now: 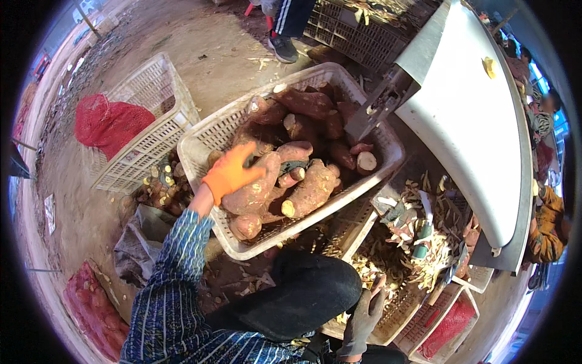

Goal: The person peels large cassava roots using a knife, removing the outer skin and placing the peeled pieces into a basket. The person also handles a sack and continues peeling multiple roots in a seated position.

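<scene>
My left hand (233, 174), in an orange glove, is over a large reddish-brown sweet potato (254, 189) with thumb and fingers spread; whether it bears weight on it I cannot tell. That tuber lies in a pale slatted plastic crate (291, 237) heaped with more, several with cut pale ends. A thick, rough sweet potato (313, 189) rests to the right of the hand. Lower down, my right hand (366, 318) wears a grey glove with bare fingertips showing. Its fingers are apart beside my dark-trousered knee (313, 291), and nothing shows in them.
A smooth white panel (468, 118) with a metal bracket (377, 104) overhangs the crate's right end. Peelings (432, 268) fill a crate at right, with a green-handled tool (423, 239) on them. A second crate (150, 132) holds red mesh. A person's shoe (283, 48) is beyond.
</scene>
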Available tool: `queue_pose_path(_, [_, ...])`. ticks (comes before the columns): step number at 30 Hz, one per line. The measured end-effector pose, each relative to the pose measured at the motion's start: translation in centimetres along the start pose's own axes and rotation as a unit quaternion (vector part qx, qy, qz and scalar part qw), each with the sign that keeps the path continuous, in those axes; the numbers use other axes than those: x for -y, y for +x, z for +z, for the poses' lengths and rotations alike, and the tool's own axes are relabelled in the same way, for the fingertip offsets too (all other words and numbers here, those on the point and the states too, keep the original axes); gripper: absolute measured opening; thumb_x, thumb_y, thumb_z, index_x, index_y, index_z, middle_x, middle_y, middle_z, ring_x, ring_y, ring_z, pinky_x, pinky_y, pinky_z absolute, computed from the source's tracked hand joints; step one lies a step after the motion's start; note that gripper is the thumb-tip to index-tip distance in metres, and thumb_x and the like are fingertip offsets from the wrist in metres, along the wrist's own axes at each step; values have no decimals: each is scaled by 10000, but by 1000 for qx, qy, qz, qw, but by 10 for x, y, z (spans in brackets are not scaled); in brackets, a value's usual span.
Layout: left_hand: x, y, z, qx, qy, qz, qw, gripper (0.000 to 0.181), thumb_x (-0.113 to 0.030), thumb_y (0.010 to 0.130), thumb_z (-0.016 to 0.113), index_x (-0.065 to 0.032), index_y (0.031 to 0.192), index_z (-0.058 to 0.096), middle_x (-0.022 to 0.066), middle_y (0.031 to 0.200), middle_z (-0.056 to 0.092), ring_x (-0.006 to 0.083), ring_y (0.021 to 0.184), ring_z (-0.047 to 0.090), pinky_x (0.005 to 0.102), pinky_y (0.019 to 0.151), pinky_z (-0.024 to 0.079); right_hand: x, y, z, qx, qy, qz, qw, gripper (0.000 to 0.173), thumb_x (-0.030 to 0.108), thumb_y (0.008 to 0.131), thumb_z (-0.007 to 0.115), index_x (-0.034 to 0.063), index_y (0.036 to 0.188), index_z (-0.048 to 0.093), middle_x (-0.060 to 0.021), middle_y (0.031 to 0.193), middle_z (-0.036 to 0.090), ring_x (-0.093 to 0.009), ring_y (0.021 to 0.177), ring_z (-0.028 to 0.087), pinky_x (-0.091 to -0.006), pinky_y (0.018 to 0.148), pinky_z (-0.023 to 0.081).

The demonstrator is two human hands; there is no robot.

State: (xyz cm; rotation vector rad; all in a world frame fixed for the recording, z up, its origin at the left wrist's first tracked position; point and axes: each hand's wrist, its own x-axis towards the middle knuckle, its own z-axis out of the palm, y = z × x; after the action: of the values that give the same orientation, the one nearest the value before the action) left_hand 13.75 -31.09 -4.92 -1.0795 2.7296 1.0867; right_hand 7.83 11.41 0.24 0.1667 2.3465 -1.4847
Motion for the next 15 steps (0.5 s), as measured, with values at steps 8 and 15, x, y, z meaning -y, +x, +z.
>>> queue_pose_path(8, [-10,129,35,-330,-106,-226,910,804,-482,736,811,44,1256,495,286,1187,623,448,1128,583,467,947,470,8,1,6,17,34,5,999,498,29,986,471,-11,1476,397,-44,1183,556,-82,849,476,-219,772,428])
queue_pose_path(15, [19,126,49,-476,-186,-151,846,774,-324,662,885,33,1231,500,281,1082,631,445,1057,596,469,934,472,-12,7,2,6,2,-30,1000,495,42,984,495,-4,1469,407,-59,1081,579,-85,838,496,-224,742,436])
